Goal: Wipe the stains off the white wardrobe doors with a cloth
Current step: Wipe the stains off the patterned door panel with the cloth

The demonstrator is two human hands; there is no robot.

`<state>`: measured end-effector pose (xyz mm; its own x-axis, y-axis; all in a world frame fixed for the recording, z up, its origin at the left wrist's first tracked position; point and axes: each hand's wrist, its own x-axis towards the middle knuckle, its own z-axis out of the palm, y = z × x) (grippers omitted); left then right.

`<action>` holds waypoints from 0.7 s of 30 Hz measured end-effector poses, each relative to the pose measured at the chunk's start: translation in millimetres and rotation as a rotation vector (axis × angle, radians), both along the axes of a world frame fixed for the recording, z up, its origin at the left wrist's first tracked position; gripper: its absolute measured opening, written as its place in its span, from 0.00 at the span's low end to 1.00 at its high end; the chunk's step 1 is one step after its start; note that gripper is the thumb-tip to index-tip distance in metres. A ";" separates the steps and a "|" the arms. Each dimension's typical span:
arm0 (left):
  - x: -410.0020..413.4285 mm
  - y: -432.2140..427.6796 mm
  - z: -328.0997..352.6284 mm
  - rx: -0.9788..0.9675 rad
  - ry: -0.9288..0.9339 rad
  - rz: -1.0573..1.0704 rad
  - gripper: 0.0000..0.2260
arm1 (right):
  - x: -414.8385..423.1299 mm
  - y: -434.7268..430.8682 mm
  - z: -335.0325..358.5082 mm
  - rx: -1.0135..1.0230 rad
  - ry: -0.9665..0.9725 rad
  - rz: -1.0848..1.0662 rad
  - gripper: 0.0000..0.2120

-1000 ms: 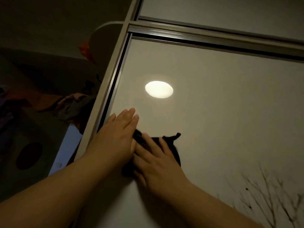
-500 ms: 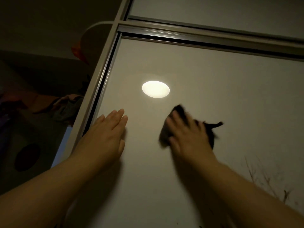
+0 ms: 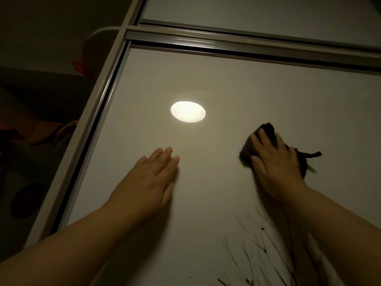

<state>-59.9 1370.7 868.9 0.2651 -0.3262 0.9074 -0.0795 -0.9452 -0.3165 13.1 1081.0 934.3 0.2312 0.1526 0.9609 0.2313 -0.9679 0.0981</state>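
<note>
The white wardrobe door [image 3: 257, 96] fills most of the view, seen from below in dim light. My left hand [image 3: 153, 178] lies flat against the door with its fingers straight and together. To its right, my right hand [image 3: 274, 162] presses a dark cloth [image 3: 266, 131] onto the door with its fingers spread over it. The cloth pokes out above the fingertips, and a loose end [image 3: 309, 154] trails to the right. The cloth and right hand look slightly blurred.
A bright oval light reflection [image 3: 188, 111] sits on the door above my left hand. Dark branch-like markings [image 3: 257, 254] run across the lower right of the door. A metal frame [image 3: 99, 104] edges the door on the left and top. Dim clothing [image 3: 53, 133] lies left.
My right hand has slid the cloth rightward and a little upward across the door, away from my left hand. My left hand has stayed flat on the door.
</note>
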 end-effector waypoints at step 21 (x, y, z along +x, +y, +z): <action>26.6 -108.1 4.5 -0.059 -0.016 0.104 0.32 | 1.7 -30.6 -19.0 -0.209 -0.015 0.046 0.27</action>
